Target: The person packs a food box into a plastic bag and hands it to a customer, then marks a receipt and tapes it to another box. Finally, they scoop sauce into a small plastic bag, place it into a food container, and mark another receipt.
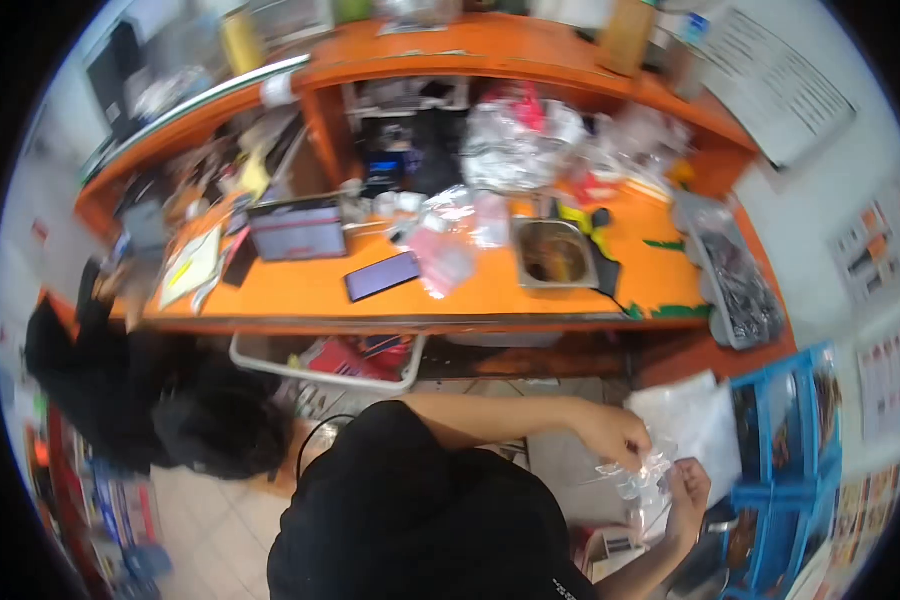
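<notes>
Both my hands hold a small clear plastic bag [642, 488] between them, on the right side of the view. My left hand [613, 436] pinches its upper left part, fingers closed. From below, my right hand [689, 488] grips the other edge with bent fingers. What the bag contains, if anything, is too blurred to tell. Behind the hands hang or lie white plastic sheets [695, 420], close to the blue crates.
An orange counter [420, 300] runs across ahead, bearing a phone [382, 277], a tablet [298, 232] and a metal container [553, 255]. Blue stacked crates [785, 430] stand at right. A white bin [320, 372] sits below the counter. Another person [140, 390] bends at left.
</notes>
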Available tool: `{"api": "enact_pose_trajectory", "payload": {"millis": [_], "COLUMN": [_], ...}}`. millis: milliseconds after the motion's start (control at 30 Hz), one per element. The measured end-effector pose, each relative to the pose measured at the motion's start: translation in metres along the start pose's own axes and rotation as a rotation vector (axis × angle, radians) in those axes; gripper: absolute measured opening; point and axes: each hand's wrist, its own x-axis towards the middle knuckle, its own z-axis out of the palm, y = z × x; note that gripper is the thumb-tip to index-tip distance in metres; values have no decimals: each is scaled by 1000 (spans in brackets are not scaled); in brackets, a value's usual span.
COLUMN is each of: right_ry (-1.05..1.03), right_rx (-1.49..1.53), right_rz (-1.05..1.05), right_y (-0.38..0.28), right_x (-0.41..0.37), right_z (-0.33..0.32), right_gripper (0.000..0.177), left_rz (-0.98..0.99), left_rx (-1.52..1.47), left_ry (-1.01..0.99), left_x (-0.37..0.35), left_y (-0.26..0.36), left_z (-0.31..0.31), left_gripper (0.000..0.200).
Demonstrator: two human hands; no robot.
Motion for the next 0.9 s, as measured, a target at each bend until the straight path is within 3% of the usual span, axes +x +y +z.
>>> {"api": "enact_pose_trajectory", "payload": {"millis": [67,100,133,167,200,267,333,433,533,600,700,800,867,900], "right_ry": [299,611,707,549,393,-12,-87,-134,-245,-324,-532,-736,-765,-796], "right_rx": [-569,-777,-794,-652,-512,-405,-145,-30,55,122,421,427,415,186], "right_rz": [-364,-596,-634,-529,-421,-229,-128,-135,-206,-164,84,226,267,236], "right_y": [-9,-9,-18,-8,6,7,16,29,56,65,60,68,58,56], "right_x": [7,8,2,-4,-8,-16,-23,-25,-19,-18,-31,-34,-33,-28], "right_z": [38,58,75,78,82,122,157,183,193,197,211,208,203,198], "right_gripper": [17,25,19,18,17,18,22,21,16,11,8,8,9,9], "left_rz": [69,62,63,-12,-9,28,-33,-108,-148,-213,-216,-101,-98,-129], "left_rx": [89,-143,-379,-564,-557,-97,-53,124,-91,54,-343,-380,-361,-261], "left_ry": [130,392,649,770,797,1068,1083,1162,1190,1211,1079,969,922,911], "left_x": [-19,-31,-43,-54,-64,-82,-102,-124,-146,-159,-166,-172,-183,-188], "left_y": [-21,-23,-20,-15,-18,-33,-38,-29,-22,-22,-21,-28,-26,-25], "left_z": [16,25,31,37,42,53,69,98,125,139,157,167,166,164], "left_gripper": [16,17,19,21,21,16,16,17,17,20,28,32,35,35]}}
